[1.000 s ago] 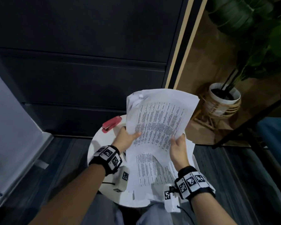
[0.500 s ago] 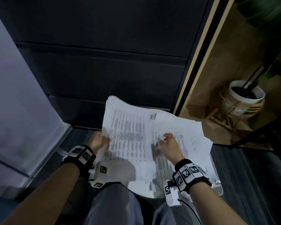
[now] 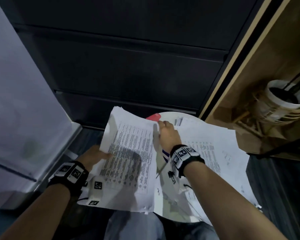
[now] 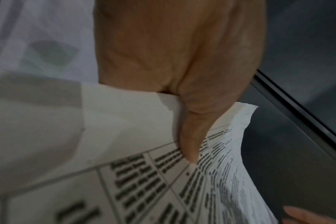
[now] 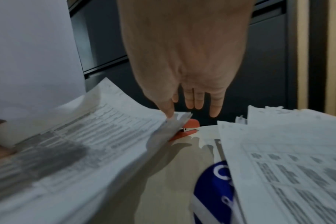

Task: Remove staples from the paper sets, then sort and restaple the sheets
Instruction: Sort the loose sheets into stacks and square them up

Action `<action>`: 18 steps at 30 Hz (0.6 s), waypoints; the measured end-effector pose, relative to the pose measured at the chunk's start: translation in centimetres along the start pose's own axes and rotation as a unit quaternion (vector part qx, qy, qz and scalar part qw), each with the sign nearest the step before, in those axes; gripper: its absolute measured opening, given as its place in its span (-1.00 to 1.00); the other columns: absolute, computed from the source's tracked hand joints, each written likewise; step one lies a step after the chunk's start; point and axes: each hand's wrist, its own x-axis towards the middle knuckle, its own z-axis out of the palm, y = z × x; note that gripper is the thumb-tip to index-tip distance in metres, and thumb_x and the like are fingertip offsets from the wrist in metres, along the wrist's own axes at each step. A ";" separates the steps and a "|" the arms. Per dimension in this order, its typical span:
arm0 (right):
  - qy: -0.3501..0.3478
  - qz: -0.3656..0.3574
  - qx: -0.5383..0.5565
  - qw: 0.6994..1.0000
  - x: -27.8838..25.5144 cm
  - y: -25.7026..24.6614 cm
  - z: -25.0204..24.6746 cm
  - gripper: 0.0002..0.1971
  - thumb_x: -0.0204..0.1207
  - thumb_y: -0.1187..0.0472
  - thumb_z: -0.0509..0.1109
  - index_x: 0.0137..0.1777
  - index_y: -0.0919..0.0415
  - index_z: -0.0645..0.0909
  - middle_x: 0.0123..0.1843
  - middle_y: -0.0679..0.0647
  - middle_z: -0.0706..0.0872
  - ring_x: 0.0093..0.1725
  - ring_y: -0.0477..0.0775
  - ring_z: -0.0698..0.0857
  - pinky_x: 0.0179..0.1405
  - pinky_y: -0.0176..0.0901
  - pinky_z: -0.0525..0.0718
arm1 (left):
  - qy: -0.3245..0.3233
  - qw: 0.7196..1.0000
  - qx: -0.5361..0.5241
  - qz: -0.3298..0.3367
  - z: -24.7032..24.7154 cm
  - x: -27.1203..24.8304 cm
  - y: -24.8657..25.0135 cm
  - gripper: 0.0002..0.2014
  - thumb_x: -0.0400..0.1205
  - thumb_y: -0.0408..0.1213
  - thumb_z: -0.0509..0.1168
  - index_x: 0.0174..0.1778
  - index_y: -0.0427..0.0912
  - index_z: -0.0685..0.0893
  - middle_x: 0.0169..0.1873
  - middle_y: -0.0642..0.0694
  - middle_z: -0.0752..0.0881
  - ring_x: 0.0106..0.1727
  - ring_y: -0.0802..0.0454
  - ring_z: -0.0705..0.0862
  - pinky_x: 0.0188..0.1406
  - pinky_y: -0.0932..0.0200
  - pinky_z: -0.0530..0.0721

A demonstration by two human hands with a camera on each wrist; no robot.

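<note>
My left hand (image 3: 102, 154) pinches a stack of printed sheets (image 3: 128, 153) by its left edge, thumb (image 4: 189, 145) on top, and holds it tilted over the left side of the round white table (image 3: 161, 203). My right hand (image 3: 160, 125) is stretched forward with straight fingers (image 5: 194, 101) just above the red stapler (image 5: 188, 128) at the table's far edge. Its thumb touches the stack's far right corner. The stack hides most of the stapler (image 3: 153, 117). Loose printed sheets (image 3: 210, 144) lie spread over the table's right half.
A blue and white item (image 5: 211, 189) lies on the table, partly under the loose sheets. Dark cabinet panels (image 3: 128, 66) stand behind the table, with a pale grey surface (image 3: 16, 101) on the left. A potted plant in a wicker stand (image 3: 284, 103) is on the right, and my knees (image 3: 133, 226) are below.
My right hand let go of the sheets, left them on the table's right side, and reached forward to the stapler. My left hand kept the stack and swung it left.
</note>
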 end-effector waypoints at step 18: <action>0.032 -0.105 -0.041 0.993 11.7 3.8 4.3 -0.52 0.55 0.43 0.16 0.46 0.17 0.51 0.43 0.13 0.59 0.50 0.16 0.45 0.53 0.14 0.31 | -0.051 0.998 -0.031 0.015 -1.5 5.9 0.3 -0.68 0.56 -0.52 0.36 0.24 -0.36 0.64 0.03 -0.22 0.73 0.08 -0.11 0.67 0.25 -0.01 0.55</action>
